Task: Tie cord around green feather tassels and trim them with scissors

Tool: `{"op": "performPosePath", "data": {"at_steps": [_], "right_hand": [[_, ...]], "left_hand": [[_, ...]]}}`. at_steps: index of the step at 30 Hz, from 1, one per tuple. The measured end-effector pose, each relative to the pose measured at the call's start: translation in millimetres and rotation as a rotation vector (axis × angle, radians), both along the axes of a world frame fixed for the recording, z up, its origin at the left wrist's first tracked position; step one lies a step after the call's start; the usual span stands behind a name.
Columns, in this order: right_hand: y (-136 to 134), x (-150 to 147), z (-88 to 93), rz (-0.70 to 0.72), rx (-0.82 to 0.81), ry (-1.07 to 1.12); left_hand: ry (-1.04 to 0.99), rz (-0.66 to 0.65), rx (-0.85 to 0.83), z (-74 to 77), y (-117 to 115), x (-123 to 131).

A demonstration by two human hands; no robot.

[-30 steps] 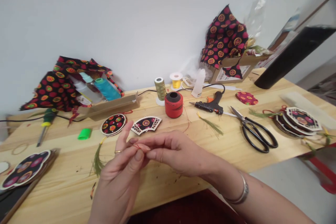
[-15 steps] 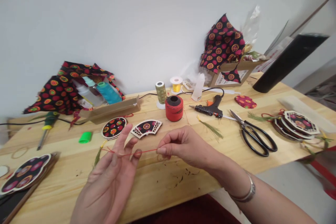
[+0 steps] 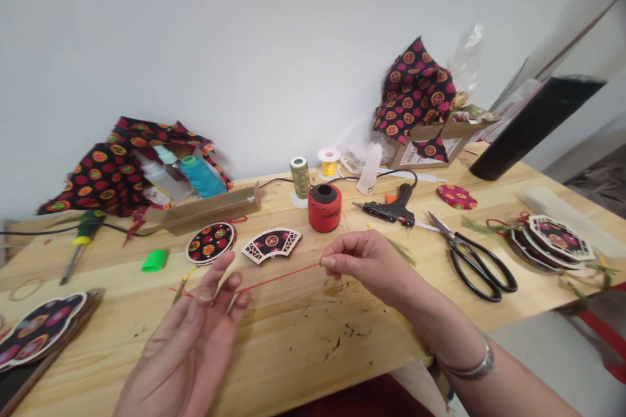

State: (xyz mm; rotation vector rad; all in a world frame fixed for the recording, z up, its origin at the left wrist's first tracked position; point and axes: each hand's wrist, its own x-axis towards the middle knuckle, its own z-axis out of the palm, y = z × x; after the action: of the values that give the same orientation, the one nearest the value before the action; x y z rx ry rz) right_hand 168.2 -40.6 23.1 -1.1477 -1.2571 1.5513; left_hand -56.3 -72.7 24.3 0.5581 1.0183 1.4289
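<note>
We are holding a red thread (image 3: 278, 278) taut between our left hand (image 3: 190, 335) and right hand (image 3: 364, 267) over the table (image 3: 274, 365) (a fan-shaped piece (image 3: 272, 244) is lying just beyond it), while black-handled scissors (image 3: 454, 242) are resting rightward.

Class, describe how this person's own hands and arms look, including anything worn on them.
The left hand and right hand wear no gloves. A silver-coloured bracelet is on the right forearm, which shows no sleeve; its finer markings are too blurred to make out. The left forearm is out of view.
</note>
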Motion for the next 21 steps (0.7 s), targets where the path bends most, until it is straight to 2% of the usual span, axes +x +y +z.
{"op": "performPosePath", "data": {"at_steps": [6, 11, 14, 16, 19, 21], "right_hand": [[0.0, 3.9, -1.5, -0.048, 0.030, -0.056], [-3.6, 9.9, 3.2, -0.036, 0.088, -0.137], [-10.6, 18.7, 14.1, 0.017, 0.179, -0.218], [-17.5, 24.4, 25.9, 0.066, 0.266, -0.294], [-28.1, 27.1, 44.1, 0.215, 0.407, -0.376], [-32.7, 23.4, 51.8, 0.346, 0.502, -0.434]], "left_hand": [[-0.022, 0.009, 0.021, -4.3, -2.0, -1.1], [-0.037, -0.053, 0.061, -14.7, -8.0, -7.5], [-0.054, -0.064, 0.074, -20.1, -9.7, -15.3], [-0.050, -0.027, 0.071, -20.7, -7.0, -20.3], [-0.001, 0.016, 0.126, -16.3, 0.3, -21.7], [0.091, -0.014, 0.197, -10.9, 2.8, -15.0]]}}
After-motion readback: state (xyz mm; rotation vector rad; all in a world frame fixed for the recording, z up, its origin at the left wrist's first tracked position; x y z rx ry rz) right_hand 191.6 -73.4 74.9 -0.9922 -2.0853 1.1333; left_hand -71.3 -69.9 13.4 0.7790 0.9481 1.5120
